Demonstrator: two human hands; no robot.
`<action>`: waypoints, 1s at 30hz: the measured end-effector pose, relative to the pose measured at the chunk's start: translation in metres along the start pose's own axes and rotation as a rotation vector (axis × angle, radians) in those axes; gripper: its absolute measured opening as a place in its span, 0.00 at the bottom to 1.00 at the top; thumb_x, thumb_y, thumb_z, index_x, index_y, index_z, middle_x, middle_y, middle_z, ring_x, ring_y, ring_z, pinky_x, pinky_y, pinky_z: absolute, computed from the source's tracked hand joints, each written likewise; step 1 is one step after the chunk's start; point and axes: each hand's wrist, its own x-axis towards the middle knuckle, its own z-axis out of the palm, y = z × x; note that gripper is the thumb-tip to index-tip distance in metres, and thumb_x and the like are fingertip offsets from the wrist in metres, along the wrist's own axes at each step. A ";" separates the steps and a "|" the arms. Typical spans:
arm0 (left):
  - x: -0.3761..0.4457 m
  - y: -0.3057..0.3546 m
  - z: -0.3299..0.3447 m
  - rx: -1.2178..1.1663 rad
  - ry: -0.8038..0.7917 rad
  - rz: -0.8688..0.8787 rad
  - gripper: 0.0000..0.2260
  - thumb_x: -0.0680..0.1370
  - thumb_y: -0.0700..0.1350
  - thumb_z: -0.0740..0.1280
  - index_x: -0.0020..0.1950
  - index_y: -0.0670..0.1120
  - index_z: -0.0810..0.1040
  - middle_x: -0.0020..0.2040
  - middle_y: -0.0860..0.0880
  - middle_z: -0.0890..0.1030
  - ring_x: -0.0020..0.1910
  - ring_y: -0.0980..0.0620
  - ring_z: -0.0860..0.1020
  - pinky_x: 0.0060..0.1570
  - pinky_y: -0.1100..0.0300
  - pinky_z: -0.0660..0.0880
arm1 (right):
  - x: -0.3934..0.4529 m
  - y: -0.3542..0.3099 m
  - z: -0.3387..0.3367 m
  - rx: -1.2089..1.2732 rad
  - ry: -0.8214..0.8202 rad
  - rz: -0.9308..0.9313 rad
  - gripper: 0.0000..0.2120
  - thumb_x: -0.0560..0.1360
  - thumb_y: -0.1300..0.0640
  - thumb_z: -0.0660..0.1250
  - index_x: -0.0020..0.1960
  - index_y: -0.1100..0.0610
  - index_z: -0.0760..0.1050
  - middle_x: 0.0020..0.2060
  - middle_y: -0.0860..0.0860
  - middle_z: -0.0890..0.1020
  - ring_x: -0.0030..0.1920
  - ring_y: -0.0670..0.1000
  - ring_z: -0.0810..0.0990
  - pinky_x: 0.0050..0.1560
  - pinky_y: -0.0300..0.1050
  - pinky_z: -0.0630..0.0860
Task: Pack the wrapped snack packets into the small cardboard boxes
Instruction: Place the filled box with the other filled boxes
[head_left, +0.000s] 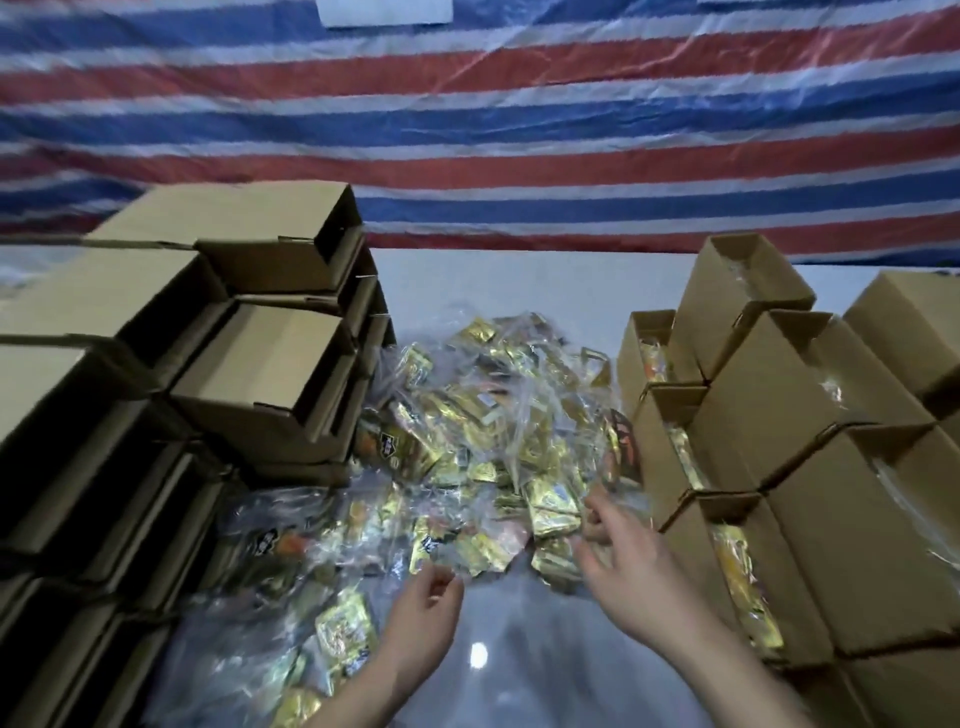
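Hands reach into the heap of gold-foil snack packets (483, 441) on the table (519, 291), left hand (423, 605) loosely open and empty, right hand (631, 566) apparently pinching clear wrapping, between empty cardboard boxes (260, 384) and filled boxes (737, 519).

Heap of gold snack packets (483, 431) in clear wrap lay at centre frame on a pale table (519, 280). Stacked empty cardboard boxes (260, 379) filled the left side; filled boxes (769, 415), packets showing at their open ends, the right. Left hand (423, 610) and right hand (631, 566), both at lower centre, fingers touching the heap's near edge. Striped red-white-blue tarp (519, 130) across the top.
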 end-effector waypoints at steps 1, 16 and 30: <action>0.003 -0.014 -0.001 0.065 -0.022 -0.010 0.06 0.82 0.47 0.62 0.47 0.49 0.76 0.41 0.53 0.78 0.40 0.56 0.76 0.33 0.73 0.67 | 0.001 0.004 0.012 -0.015 -0.067 0.028 0.24 0.80 0.45 0.61 0.75 0.50 0.64 0.66 0.48 0.75 0.66 0.49 0.73 0.61 0.47 0.71; -0.012 -0.145 -0.035 0.347 0.123 -0.199 0.05 0.78 0.45 0.63 0.47 0.45 0.77 0.43 0.46 0.80 0.40 0.50 0.76 0.43 0.54 0.73 | -0.004 0.015 0.139 -0.141 -0.526 0.085 0.28 0.81 0.52 0.60 0.77 0.58 0.59 0.74 0.54 0.65 0.75 0.51 0.64 0.71 0.38 0.58; 0.043 -0.045 -0.115 0.344 0.605 0.183 0.21 0.80 0.50 0.63 0.70 0.44 0.71 0.67 0.48 0.73 0.67 0.50 0.70 0.69 0.56 0.64 | 0.052 -0.060 0.129 -0.126 -0.430 -0.171 0.28 0.81 0.49 0.60 0.78 0.55 0.58 0.75 0.51 0.66 0.74 0.50 0.65 0.70 0.38 0.60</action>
